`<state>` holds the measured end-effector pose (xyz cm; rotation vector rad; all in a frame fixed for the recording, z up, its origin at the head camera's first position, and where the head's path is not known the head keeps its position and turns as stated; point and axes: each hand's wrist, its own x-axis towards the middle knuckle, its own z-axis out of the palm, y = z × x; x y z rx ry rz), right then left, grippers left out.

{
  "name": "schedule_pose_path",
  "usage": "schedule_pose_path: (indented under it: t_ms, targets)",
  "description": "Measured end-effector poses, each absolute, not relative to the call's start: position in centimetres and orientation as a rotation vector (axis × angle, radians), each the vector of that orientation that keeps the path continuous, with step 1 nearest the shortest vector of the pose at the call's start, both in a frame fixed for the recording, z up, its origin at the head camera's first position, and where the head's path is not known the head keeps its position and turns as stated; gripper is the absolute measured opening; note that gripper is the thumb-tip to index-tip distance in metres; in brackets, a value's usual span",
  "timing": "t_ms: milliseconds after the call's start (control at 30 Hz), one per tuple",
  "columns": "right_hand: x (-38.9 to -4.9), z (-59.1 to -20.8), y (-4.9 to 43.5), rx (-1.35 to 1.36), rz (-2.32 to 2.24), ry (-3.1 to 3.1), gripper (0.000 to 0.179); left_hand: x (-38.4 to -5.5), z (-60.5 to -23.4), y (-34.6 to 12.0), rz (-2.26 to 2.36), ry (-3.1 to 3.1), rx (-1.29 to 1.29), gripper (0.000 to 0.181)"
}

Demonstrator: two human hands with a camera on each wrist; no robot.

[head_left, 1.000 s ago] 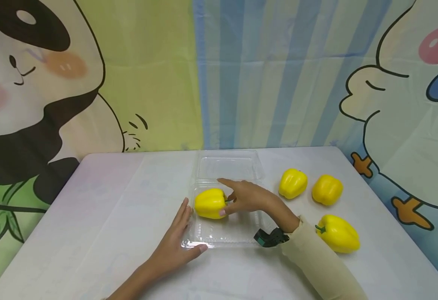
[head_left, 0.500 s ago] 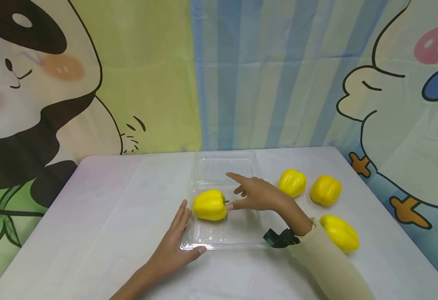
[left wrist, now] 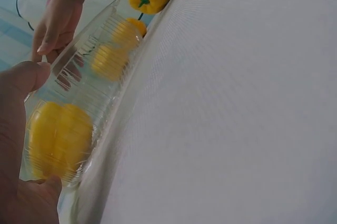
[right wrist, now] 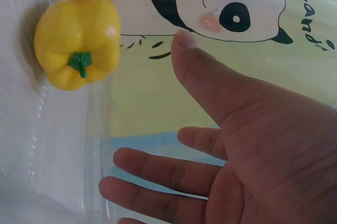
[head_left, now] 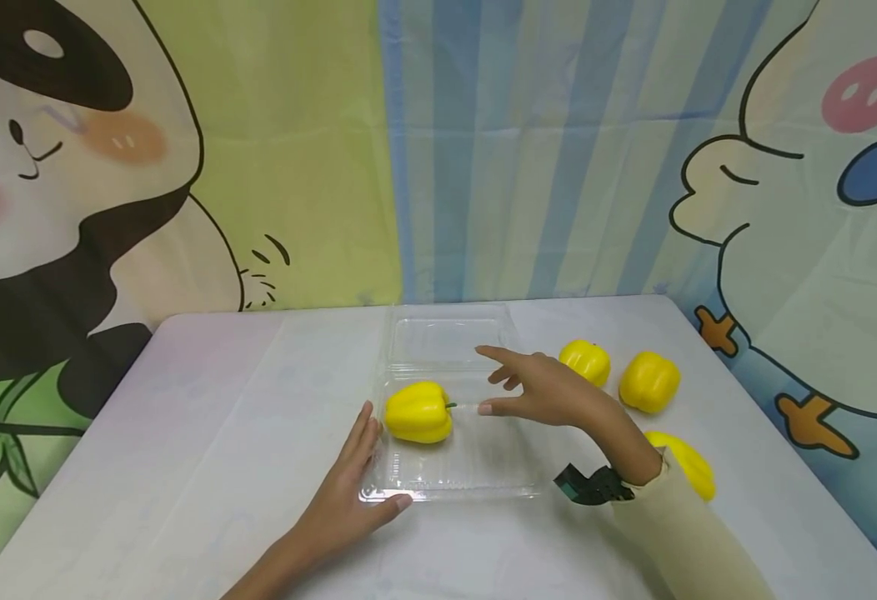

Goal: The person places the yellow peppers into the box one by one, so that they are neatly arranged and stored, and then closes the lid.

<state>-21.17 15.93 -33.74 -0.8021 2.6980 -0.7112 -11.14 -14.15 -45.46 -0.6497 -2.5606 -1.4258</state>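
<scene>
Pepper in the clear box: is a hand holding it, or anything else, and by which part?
Nothing is held. The right hand is apart from the pepper; the left hand only rests, outstretched, against the left side of the clear box.

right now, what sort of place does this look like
Probably an indoor corner staged for filming: a white-covered table before a cartoon-printed cloth backdrop, and a black device worn at the person's wrist.

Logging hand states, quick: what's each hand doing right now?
Left hand: open, at the left side of the clear container.
Right hand: open, holding nothing, not touching the yellow pepper in the container.
</scene>
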Motion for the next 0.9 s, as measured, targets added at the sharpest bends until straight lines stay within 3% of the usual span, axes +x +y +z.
schedule_pose_path:
  t_ms: [900]
  targets:
    - [-20.5, -34.0, 27.1, -0.860, -0.915, 2.720, 0.061, -11.0, -45.4, -14.1, -1.442, -2.571, -0.609, 0.106]
